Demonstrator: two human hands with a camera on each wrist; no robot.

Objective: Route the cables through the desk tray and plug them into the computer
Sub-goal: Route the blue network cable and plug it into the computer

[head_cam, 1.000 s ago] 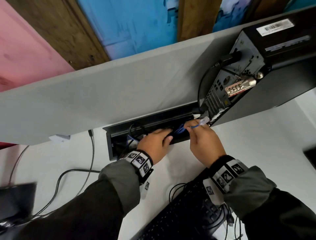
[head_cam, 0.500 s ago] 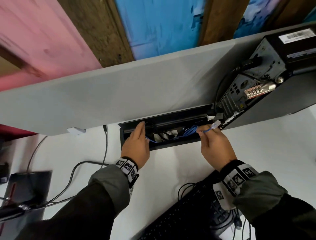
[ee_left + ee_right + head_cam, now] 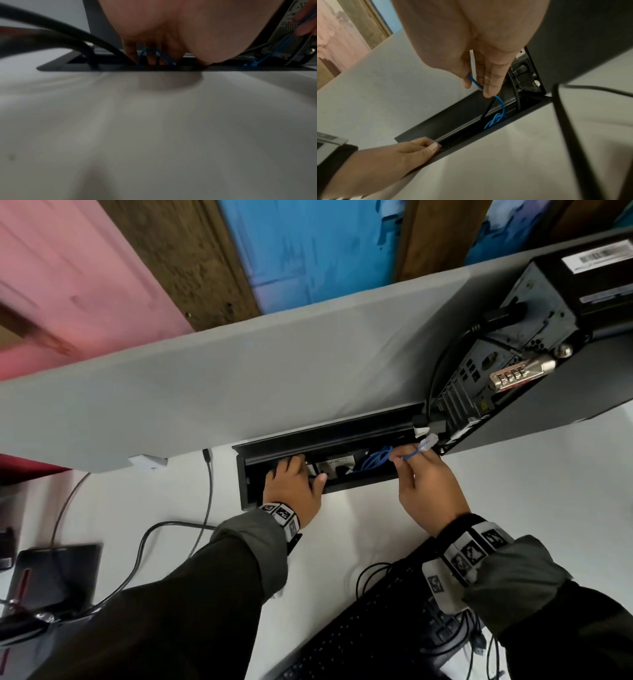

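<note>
The black desk tray (image 3: 244, 487) is sunk into the white desk with its lid raised. My left hand (image 3: 291, 467) reaches into the tray's left part; its fingertips are hidden inside. In the left wrist view a loop of the blue cable (image 3: 155, 50) stands in front of those fingers (image 3: 150, 59). My right hand (image 3: 402, 458) pinches the blue cable (image 3: 502, 106) just behind its clear plug (image 3: 429, 442), at the tray's right end. The plug hangs close below the computer's rear panel (image 3: 479, 378). The rest of the blue cable lies bunched in the tray (image 3: 376, 457).
A grey divider panel (image 3: 239, 378) rises behind the tray. A combination lock (image 3: 513, 373) and a black power cord (image 3: 503, 314) stick out of the computer. A black keyboard (image 3: 370, 628) lies under my right forearm. Dark cables (image 3: 144, 546) cross the desk at the left.
My left hand has left the tray lid's edge and dipped into the tray. My right hand still holds the blue plug near the computer's rear.
</note>
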